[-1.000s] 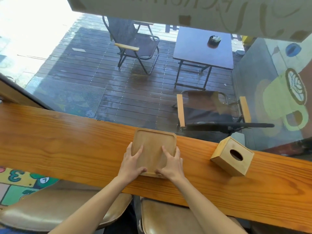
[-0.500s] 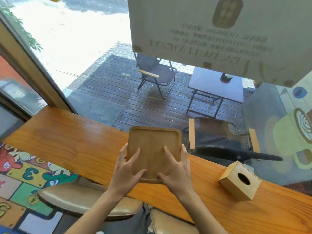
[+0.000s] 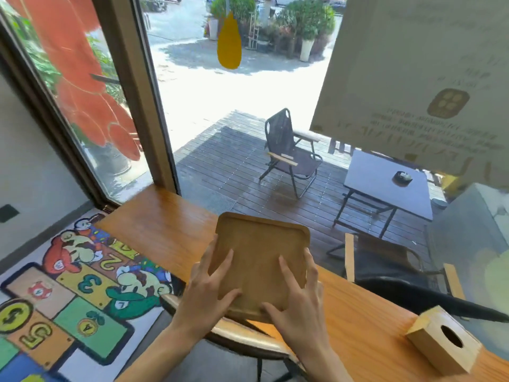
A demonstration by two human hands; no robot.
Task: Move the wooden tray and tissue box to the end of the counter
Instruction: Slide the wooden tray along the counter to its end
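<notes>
The square wooden tray is lifted off the wooden counter and tilted toward me, held at its near edge by both hands. My left hand grips its near-left corner, thumb on the tray's inside. My right hand grips the near-right corner the same way. The wooden tissue box, with an oval hole on top, rests on the counter at the lower right, apart from both hands.
The counter ends at the left against a window frame and a wall. Round padded stools stand under the counter's near edge. A painted hopscotch floor lies below left. Beyond the glass are folding chairs and a table.
Both hands have raised the tray off the counter and carried it leftward. The view has swung left and up, revealing the counter's left end. The tissue box has stayed put.
</notes>
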